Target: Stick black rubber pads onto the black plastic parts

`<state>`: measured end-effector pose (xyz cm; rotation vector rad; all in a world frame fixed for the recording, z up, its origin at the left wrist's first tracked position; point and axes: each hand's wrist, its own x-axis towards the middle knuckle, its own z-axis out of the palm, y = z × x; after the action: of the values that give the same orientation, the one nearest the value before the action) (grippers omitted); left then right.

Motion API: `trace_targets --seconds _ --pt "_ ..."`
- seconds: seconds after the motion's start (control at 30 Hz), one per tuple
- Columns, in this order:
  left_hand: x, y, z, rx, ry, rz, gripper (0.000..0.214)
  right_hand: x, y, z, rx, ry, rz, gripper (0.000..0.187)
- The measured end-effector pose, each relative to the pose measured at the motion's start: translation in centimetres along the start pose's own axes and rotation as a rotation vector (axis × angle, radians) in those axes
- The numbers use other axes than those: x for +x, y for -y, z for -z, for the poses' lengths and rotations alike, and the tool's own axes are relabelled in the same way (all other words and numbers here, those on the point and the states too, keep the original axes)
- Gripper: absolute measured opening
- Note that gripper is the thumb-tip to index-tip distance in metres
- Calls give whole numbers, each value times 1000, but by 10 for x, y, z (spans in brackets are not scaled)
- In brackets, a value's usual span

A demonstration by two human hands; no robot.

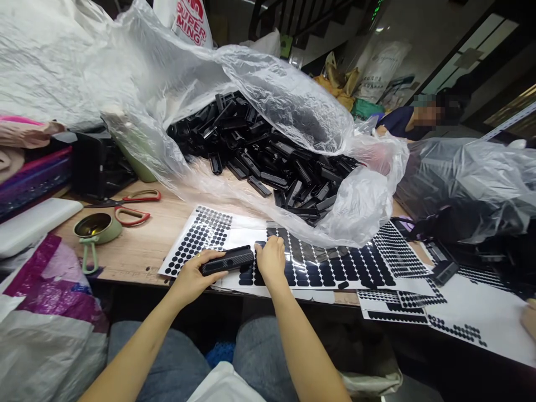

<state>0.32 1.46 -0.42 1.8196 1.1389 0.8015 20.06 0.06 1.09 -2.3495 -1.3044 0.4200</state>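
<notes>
My left hand (196, 277) is closed around one end of a long black plastic piece (229, 261) with a ribbed surface, held tilted above the table's front edge. Close to the far end of that piece is my right hand (272, 258), its fingers bent together over a sheet of black oval stickers (326, 268). Whatever is between those fingertips, if anything, is too small to make out. Another sheet with small round black stickers (201, 234) lies to the left, partly behind my left hand.
Behind the sheets, a large clear plastic bag (288, 95) lies open around a heap of black plastic pieces (251, 145). Red-handled scissors (132, 215) and a green cup (98, 229) are at left. More sticker sheets (486, 318) lie at right. A person (402, 120) sits across.
</notes>
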Motion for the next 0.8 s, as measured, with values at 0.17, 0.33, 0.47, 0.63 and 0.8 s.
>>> trace_targets --seconds 0.17,0.33,0.47,0.63,0.8 --pt "0 -3 0 -6 -8 1 40 1 1 6 24 37 -23 24" --pt "0 -3 -1 -7 6 3 39 -4 -1 2 37 -47 -18 26" --pt "0 -3 0 -3 3 9 39 -3 -3 4 29 -30 -53 19" --pt "1 -5 0 -19 7 50 40 -12 -1 19 440 37 26 18" --pt "2 -6 -1 -53 18 61 39 -43 23 14 738 316 169 14"
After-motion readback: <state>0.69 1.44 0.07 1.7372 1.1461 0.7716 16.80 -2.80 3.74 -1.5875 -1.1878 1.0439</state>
